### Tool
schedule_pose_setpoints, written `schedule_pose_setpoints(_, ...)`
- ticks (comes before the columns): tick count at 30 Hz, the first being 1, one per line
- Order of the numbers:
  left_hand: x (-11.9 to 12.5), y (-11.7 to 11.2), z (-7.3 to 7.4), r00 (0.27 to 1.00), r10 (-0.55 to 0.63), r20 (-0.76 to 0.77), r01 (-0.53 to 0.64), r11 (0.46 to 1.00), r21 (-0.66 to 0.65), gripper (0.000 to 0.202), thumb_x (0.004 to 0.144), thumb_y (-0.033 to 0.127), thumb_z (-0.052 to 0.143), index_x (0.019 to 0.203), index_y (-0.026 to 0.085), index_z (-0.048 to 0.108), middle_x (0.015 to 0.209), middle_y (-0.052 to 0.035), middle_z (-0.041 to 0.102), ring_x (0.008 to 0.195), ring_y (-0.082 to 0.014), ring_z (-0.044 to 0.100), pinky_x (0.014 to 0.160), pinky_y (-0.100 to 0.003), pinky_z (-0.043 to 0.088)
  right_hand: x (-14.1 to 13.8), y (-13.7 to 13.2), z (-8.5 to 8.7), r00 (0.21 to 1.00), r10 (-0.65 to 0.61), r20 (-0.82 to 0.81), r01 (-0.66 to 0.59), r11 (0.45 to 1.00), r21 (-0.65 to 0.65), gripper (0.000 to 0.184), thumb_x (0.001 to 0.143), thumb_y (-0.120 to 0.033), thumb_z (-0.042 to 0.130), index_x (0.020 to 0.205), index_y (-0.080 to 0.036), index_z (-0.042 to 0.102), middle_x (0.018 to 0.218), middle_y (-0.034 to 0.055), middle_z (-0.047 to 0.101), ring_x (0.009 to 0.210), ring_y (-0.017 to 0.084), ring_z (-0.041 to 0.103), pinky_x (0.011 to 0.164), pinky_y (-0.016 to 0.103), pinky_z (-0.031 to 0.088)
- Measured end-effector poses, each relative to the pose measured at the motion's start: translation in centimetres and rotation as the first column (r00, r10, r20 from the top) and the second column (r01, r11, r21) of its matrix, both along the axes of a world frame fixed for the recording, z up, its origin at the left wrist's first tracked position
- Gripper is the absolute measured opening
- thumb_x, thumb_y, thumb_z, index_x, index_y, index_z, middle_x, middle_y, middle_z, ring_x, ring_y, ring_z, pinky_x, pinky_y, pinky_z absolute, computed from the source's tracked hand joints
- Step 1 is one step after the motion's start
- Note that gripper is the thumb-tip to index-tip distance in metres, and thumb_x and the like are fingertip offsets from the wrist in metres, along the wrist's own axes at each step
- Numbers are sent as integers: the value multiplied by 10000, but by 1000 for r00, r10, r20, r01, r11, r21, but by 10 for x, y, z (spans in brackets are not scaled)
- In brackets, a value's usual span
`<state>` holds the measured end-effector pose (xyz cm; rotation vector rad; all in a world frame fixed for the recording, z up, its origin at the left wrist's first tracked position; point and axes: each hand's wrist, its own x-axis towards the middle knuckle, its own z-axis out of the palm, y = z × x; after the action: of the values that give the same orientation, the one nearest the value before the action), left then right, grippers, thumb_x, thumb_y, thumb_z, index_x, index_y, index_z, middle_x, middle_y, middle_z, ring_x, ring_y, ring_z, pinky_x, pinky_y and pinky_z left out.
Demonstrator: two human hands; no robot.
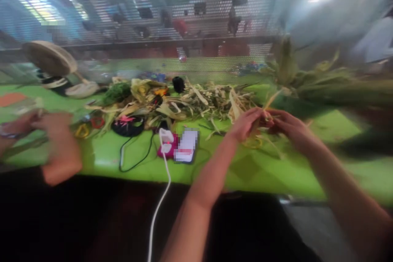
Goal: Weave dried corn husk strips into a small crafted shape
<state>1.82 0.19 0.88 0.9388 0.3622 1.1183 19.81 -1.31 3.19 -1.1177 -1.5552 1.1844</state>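
Note:
My left hand (247, 125) and my right hand (287, 125) meet over the green table (270, 172), fingers pinched together on a pale leaf strip (266, 119). The strip runs up toward a blurred bunch of green leaves (307, 77) on the right. A yellow ring-like piece (253, 143) lies on the table just under my left hand. The picture is smeared by motion.
A heap of dry and green leaves (190, 102) lies mid-table. A white cable (159, 204) runs to a white plug (166, 136) beside a pink item. Another person's hands (52, 131) work at the left. A black pouch (127, 127), coloured rings (90, 127) and a fan (50, 59) sit further left.

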Motion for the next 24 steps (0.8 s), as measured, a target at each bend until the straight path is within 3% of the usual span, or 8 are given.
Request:
schedule_pose_setpoints(4, -3, -4, 8, 992, -5, 129, 6, 1000, -11, 201, 881, 295, 575, 758, 136, 577, 915, -104, 650, 799, -169, 682, 889, -379, 506, 10, 7, -19, 989, -86, 124, 86, 996, -2, 301, 739, -468, 748, 922, -230, 732, 814, 33, 692, 666, 154, 585, 647, 303, 505)
schedule_pose_setpoints(7, -6, -5, 12, 984, 30, 175, -20, 998, -58, 192, 884, 249, 552, 729, 141, 588, 810, -60, 607, 686, -116, 646, 799, -294, 525, 17, 9, -23, 973, -175, 150, 172, 984, 35, 269, 705, -490, 759, 796, -240, 724, 701, 18, 656, 597, 152, 541, 583, 309, 488)
schedule_pose_setpoints(10, -11, -1, 13, 977, 65, 205, -49, 995, -82, 185, 863, 256, 581, 717, 143, 578, 790, -49, 599, 658, -100, 632, 749, -257, 529, 21, 10, -24, 960, -227, 164, 225, 974, 35, 203, 680, -388, 771, 789, -225, 718, 692, 12, 651, 594, 146, 557, 592, 304, 495)
schedule_pose_setpoints(13, -17, 2, 15, 975, 119, 188, -100, 989, -109, 205, 823, 292, 641, 713, 137, 565, 774, -34, 604, 648, -86, 617, 750, -244, 529, 26, 10, -24, 947, -320, 14, 320, 947, -31, 169, 696, -274, 734, 837, -188, 697, 758, 19, 677, 616, 121, 600, 619, 264, 507)
schedule_pose_setpoints(17, -24, 4, 18, 962, 230, 151, -205, 965, -164, 224, 823, 303, 658, 714, 140, 550, 744, -3, 604, 614, -55, 585, 737, -215, 523, 39, 9, -25, 871, -415, -263, 399, 910, -114, 257, 684, -249, 719, 923, -174, 662, 758, 3, 680, 559, 85, 590, 535, 199, 482)
schedule_pose_setpoints(21, -30, 7, 20, 954, 244, 175, -215, 962, -169, 222, 869, 271, 602, 695, 148, 539, 713, 9, 587, 601, -52, 572, 691, -195, 523, 57, 7, -28, 807, -501, -314, 509, 858, -60, 272, 689, -262, 719, 934, -173, 638, 722, -12, 674, 484, 57, 528, 469, 169, 430)
schedule_pose_setpoints(24, -35, 7, 23, 939, 285, 192, -248, 949, -193, 228, 886, 261, 583, 691, 151, 541, 702, 15, 575, 586, -42, 559, 664, -173, 519, 73, 2, -32, 773, -548, -320, 578, 816, -1, 252, 708, -286, 716, 917, -171, 634, 722, -5, 676, 514, 66, 562, 506, 178, 457)
